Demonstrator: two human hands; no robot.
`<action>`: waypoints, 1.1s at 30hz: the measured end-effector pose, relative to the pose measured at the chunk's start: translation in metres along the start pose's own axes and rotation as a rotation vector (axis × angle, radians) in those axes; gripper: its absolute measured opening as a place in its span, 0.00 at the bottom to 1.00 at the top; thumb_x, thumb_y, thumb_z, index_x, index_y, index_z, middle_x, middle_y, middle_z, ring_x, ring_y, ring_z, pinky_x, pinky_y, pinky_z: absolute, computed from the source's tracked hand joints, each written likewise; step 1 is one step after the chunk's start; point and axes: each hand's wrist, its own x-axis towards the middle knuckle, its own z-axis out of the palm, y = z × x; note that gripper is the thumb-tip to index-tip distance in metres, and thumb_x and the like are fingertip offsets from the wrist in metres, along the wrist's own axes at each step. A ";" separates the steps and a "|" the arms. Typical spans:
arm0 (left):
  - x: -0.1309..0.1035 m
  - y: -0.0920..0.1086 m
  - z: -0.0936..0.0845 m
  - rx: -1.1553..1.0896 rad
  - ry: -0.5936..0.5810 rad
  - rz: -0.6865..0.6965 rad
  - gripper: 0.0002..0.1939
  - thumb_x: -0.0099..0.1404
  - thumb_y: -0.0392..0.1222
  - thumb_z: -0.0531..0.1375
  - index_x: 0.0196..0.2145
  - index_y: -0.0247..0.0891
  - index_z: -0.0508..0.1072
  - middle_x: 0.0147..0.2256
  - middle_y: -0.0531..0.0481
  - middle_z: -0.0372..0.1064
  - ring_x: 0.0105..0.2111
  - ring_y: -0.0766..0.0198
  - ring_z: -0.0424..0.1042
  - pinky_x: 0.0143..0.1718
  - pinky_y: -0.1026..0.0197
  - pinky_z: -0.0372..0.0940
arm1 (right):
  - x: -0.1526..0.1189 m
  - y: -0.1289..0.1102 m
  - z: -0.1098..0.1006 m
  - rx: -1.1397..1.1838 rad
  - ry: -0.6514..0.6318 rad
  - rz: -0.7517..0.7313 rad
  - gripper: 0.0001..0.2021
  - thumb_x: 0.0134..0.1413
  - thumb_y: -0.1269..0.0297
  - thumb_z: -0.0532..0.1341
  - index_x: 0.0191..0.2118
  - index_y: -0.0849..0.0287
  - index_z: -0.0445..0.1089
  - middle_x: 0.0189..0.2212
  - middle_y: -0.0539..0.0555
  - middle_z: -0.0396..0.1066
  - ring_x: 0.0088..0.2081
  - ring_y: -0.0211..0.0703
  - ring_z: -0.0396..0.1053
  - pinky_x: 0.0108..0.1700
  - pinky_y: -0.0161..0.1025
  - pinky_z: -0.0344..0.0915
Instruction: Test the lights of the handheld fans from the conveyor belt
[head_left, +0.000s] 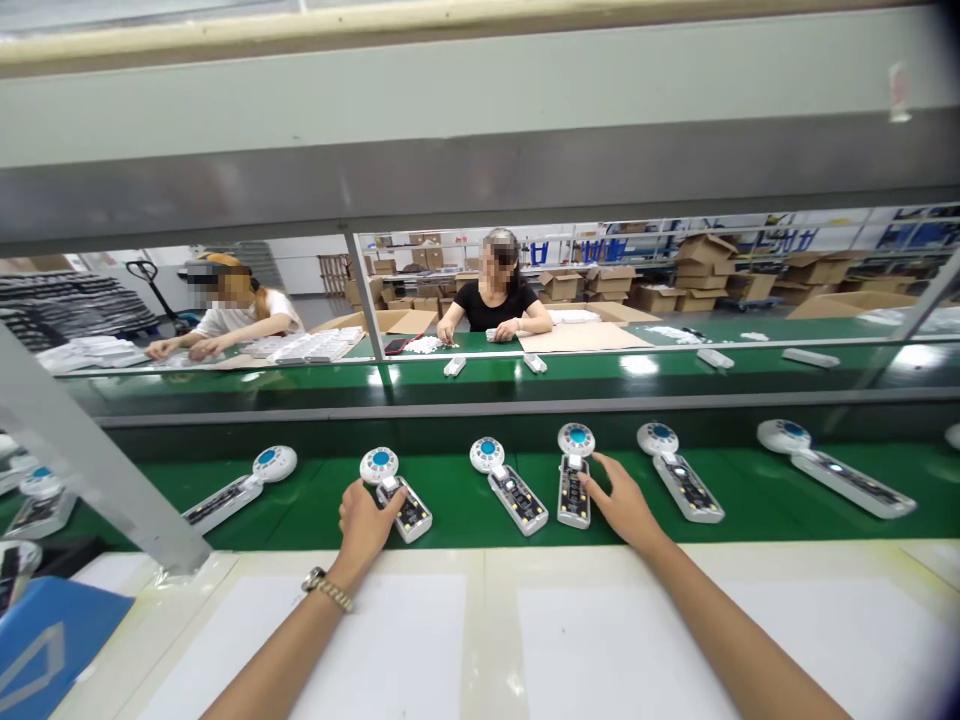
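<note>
"Hands first: what are they at?"

"From the head camera: the left hand [365, 522] grips the left device [414, 516], thumb across its dark board. The right hand [621, 500] has its thumb at the side of the right device [574, 502]; whether it grips, I can't tell."

"Room to move?"

"Both devices lie on the green belt [459, 515], the left one's foot close to the cream worktop [491, 620]. Plenty of green separates it from the middle device [519, 502], which leaves only a narrow gap before the right one."

"Anything hidden?"

"The left fingertips. Also, a slanting metal post [97, 455] covers some belt; of the further devices [39, 515] beyond, some are cut off."

"Any writing?"

"A blue item [90, 605] carries a pale outlined shape, cut off; marks on the boards are too small to read."
</note>
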 end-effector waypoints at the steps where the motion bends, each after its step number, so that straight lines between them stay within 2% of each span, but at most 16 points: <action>1: -0.002 -0.001 0.001 0.040 0.026 0.044 0.28 0.54 0.49 0.57 0.48 0.28 0.57 0.52 0.29 0.53 0.54 0.39 0.52 0.51 0.40 0.49 | 0.002 0.002 -0.005 -0.042 0.061 -0.002 0.21 0.48 0.55 0.56 0.47 0.61 0.63 0.50 0.61 0.64 0.53 0.52 0.58 0.56 0.47 0.51; 3: -0.010 0.000 0.004 0.096 0.091 0.208 0.27 0.57 0.48 0.54 0.50 0.30 0.56 0.54 0.32 0.49 0.55 0.42 0.50 0.52 0.42 0.49 | 0.005 0.008 -0.021 -0.129 0.206 0.042 0.21 0.51 0.58 0.51 0.50 0.64 0.60 0.51 0.64 0.61 0.55 0.53 0.54 0.57 0.47 0.47; 6: -0.027 0.005 0.006 0.159 0.129 0.537 0.21 0.60 0.47 0.51 0.48 0.33 0.58 0.50 0.35 0.55 0.51 0.47 0.55 0.51 0.48 0.52 | 0.006 0.022 -0.054 -0.230 0.373 0.213 0.26 0.51 0.59 0.48 0.52 0.72 0.57 0.52 0.75 0.56 0.56 0.65 0.49 0.55 0.58 0.45; 8: -0.037 0.012 0.005 0.191 0.075 0.629 0.18 0.61 0.48 0.51 0.45 0.34 0.62 0.46 0.37 0.59 0.48 0.48 0.58 0.50 0.49 0.53 | 0.006 0.030 -0.070 -0.246 0.360 0.331 0.28 0.48 0.53 0.51 0.47 0.75 0.61 0.45 0.80 0.62 0.51 0.75 0.54 0.48 0.64 0.49; 9: -0.042 0.017 0.005 0.210 0.039 0.628 0.18 0.61 0.50 0.50 0.42 0.35 0.64 0.44 0.37 0.61 0.47 0.47 0.58 0.49 0.49 0.53 | 0.006 0.033 -0.074 -0.238 0.324 0.370 0.28 0.45 0.50 0.54 0.44 0.73 0.65 0.40 0.80 0.65 0.48 0.78 0.58 0.45 0.65 0.51; 10: -0.046 0.023 0.005 0.228 -0.001 0.598 0.18 0.61 0.52 0.50 0.40 0.35 0.66 0.42 0.36 0.62 0.46 0.45 0.59 0.48 0.48 0.53 | 0.005 0.034 -0.075 -0.220 0.280 0.393 0.27 0.41 0.48 0.57 0.39 0.70 0.68 0.34 0.76 0.68 0.44 0.79 0.61 0.42 0.65 0.53; 12: -0.050 0.037 0.010 0.222 -0.113 0.450 0.21 0.59 0.56 0.50 0.35 0.34 0.68 0.41 0.34 0.63 0.46 0.42 0.59 0.48 0.46 0.51 | 0.003 0.032 -0.070 -0.166 0.204 0.401 0.22 0.33 0.48 0.63 0.31 0.63 0.70 0.24 0.67 0.69 0.40 0.78 0.64 0.40 0.65 0.55; 15: -0.047 0.062 0.028 0.147 -0.303 0.195 0.26 0.55 0.63 0.50 0.31 0.33 0.68 0.40 0.31 0.64 0.45 0.38 0.61 0.45 0.46 0.53 | -0.004 0.019 -0.053 -0.034 0.150 0.387 0.16 0.30 0.50 0.65 0.24 0.57 0.68 0.18 0.58 0.66 0.38 0.74 0.65 0.42 0.63 0.55; 18: -0.030 0.083 0.051 0.078 -0.398 0.057 0.24 0.50 0.62 0.56 0.24 0.34 0.66 0.35 0.32 0.68 0.40 0.39 0.66 0.38 0.49 0.58 | -0.016 0.000 -0.033 0.202 0.129 0.384 0.17 0.35 0.47 0.63 0.26 0.57 0.67 0.20 0.55 0.67 0.36 0.63 0.69 0.39 0.56 0.63; 20: -0.017 0.090 0.062 0.021 -0.459 -0.012 0.18 0.47 0.54 0.62 0.21 0.35 0.65 0.30 0.36 0.69 0.39 0.42 0.68 0.37 0.52 0.59 | -0.028 -0.013 -0.020 0.408 0.111 0.374 0.19 0.40 0.46 0.60 0.33 0.57 0.64 0.26 0.54 0.70 0.36 0.56 0.71 0.36 0.50 0.68; 22: -0.008 0.093 0.065 -0.066 -0.520 -0.061 0.14 0.45 0.46 0.64 0.20 0.35 0.64 0.28 0.42 0.69 0.37 0.49 0.69 0.36 0.54 0.60 | -0.040 -0.025 -0.007 0.593 0.072 0.362 0.21 0.39 0.48 0.63 0.36 0.56 0.62 0.31 0.53 0.71 0.37 0.51 0.71 0.36 0.46 0.70; 25: -0.006 0.091 0.052 -0.274 -0.629 -0.102 0.13 0.46 0.43 0.65 0.26 0.35 0.65 0.25 0.48 0.68 0.32 0.57 0.70 0.33 0.57 0.64 | -0.057 -0.041 0.007 0.774 -0.002 0.367 0.24 0.32 0.54 0.69 0.37 0.57 0.62 0.31 0.51 0.72 0.34 0.50 0.73 0.34 0.45 0.71; 27: -0.014 0.088 0.036 -0.447 -0.716 -0.118 0.17 0.49 0.48 0.63 0.33 0.37 0.64 0.27 0.50 0.67 0.30 0.58 0.71 0.31 0.57 0.66 | -0.067 -0.053 0.014 0.857 -0.056 0.396 0.25 0.34 0.55 0.69 0.39 0.57 0.62 0.29 0.51 0.72 0.27 0.46 0.72 0.28 0.43 0.71; 29: -0.025 0.085 0.020 -0.594 -0.793 -0.130 0.20 0.53 0.53 0.59 0.39 0.40 0.61 0.31 0.50 0.68 0.29 0.60 0.72 0.31 0.56 0.67 | -0.075 -0.065 0.019 0.941 -0.147 0.450 0.24 0.40 0.55 0.66 0.43 0.56 0.61 0.33 0.52 0.72 0.23 0.43 0.71 0.24 0.41 0.69; 31: -0.039 0.081 0.008 -0.731 -0.874 -0.144 0.21 0.55 0.54 0.58 0.42 0.42 0.58 0.37 0.48 0.68 0.31 0.60 0.73 0.33 0.55 0.68 | -0.082 -0.076 0.023 1.012 -0.245 0.508 0.22 0.43 0.57 0.65 0.45 0.55 0.60 0.38 0.54 0.72 0.25 0.43 0.72 0.24 0.40 0.69; 33: -0.054 0.076 0.002 -0.870 -0.953 -0.151 0.20 0.53 0.47 0.60 0.41 0.42 0.58 0.40 0.47 0.67 0.31 0.60 0.73 0.33 0.55 0.68 | -0.088 -0.085 0.026 1.056 -0.322 0.543 0.22 0.43 0.61 0.65 0.45 0.56 0.60 0.40 0.55 0.71 0.30 0.46 0.73 0.28 0.41 0.70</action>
